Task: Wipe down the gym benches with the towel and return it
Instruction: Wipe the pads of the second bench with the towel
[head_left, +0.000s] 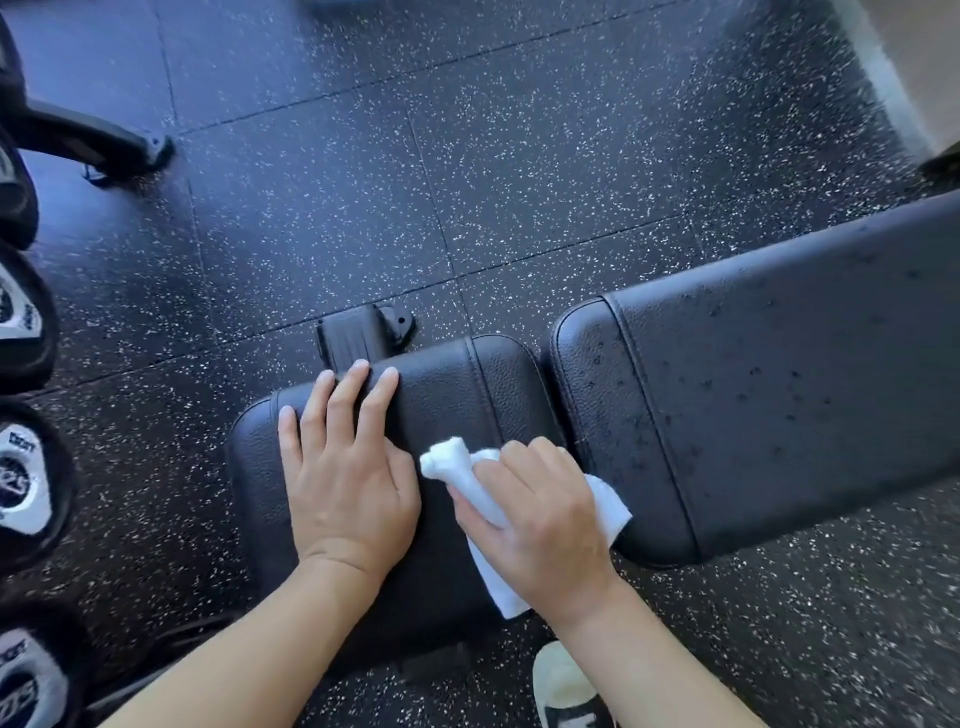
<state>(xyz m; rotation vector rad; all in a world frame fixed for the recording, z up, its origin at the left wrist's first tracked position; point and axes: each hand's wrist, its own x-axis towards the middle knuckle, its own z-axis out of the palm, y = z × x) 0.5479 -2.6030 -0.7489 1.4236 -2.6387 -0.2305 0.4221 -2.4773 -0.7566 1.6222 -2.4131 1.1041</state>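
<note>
**Wiping Step: Seat Pad in Progress**

The white towel (524, 512) is gripped in the right hand (540, 525), fingers curled round the bunched cloth, and is pressed on the seat pad (452, 384) near the gap to the back pad (779, 395). The left hand (345, 467) is laid flat on the seat pad, fingers straight and slightly spread. The wiping step is judged to be under way. Droplets are visible on the back pad; the next stroke should be carried across the gap onto it. The return step is not yet due.
</note>
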